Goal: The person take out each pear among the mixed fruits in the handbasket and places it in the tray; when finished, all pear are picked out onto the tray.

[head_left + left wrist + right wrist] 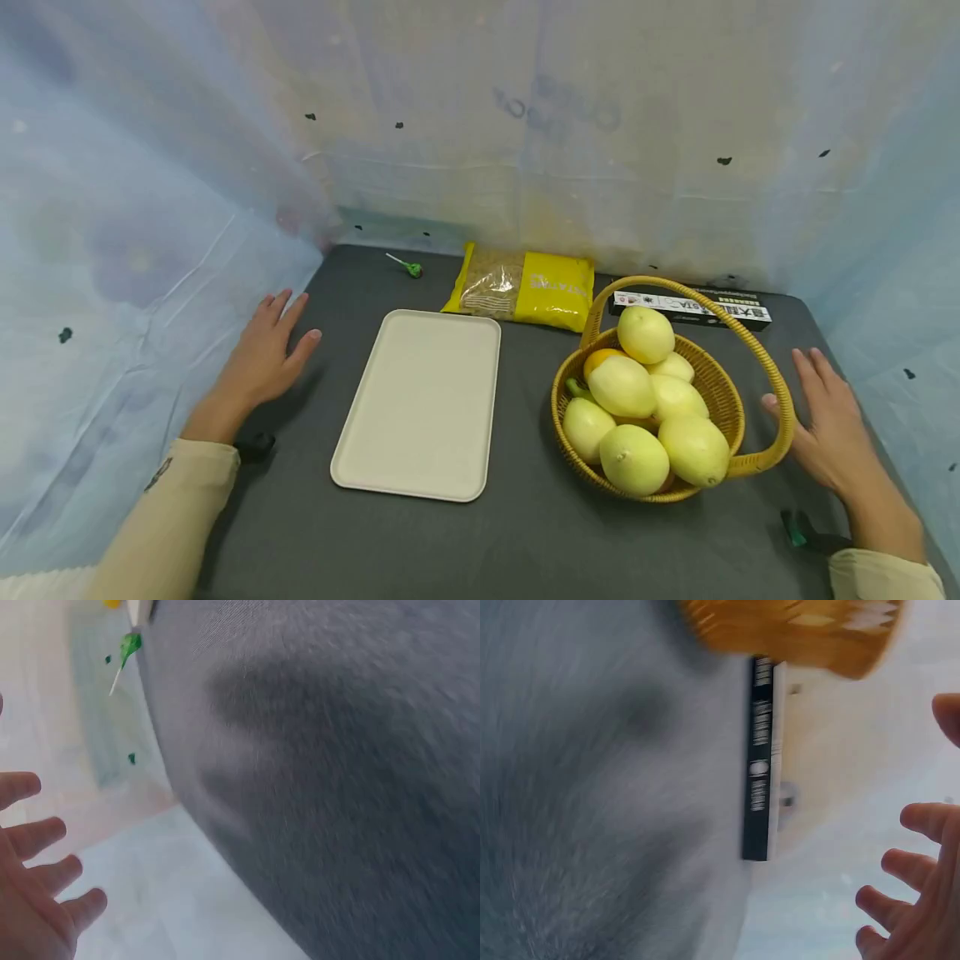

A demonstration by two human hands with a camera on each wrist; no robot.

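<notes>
Left hand [262,358]: fingers spread, holding nothing, left of tray [420,404]. Right hand [836,433]: fingers extended, holding nothing, near basket [714,387]. Basket: right of tray, fruit [622,386] inside. Step: hands apparently idle. Next move: probably calls for inward reach.

At the lower left, the left grip [34,889] is showing, its fingers [39,835] standing apart and pointing rightward. A dark grey counter [337,817] is filling the right side, blurred shadows [262,694] lying across it. At the upper left, near its edge, a green lollipop [130,646] is showing, its white stick [115,682] pointing downward. A pale sheet [172,885] with small dark marks [132,758] is bordering the counter, and a yellow patch [112,603] is peeking in above
</notes>
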